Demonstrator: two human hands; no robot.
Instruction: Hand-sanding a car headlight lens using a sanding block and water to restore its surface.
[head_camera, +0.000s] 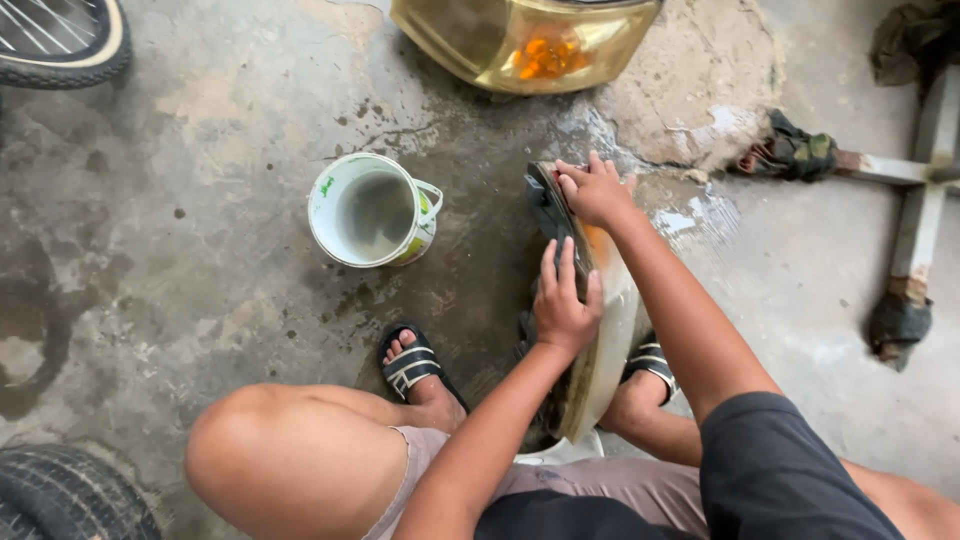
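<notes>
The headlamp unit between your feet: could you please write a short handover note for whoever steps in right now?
Left hand: flat on the clouded lens of the headlamp unit, fingers spread, holding nothing else.
Right hand: gripping the unit's top end, steadying it on edge.
The unit stands on wet concrete floor between the sandalled feet. A white plastic bucket with water sits to its left; a second, yellowed headlamp lies further ahead.
Done: lens and floor look wet. How far the lens is cleaned cannot be told; it still looks hazy.
Left: probably more work on this lens; the second headlamp is untouched.
</notes>
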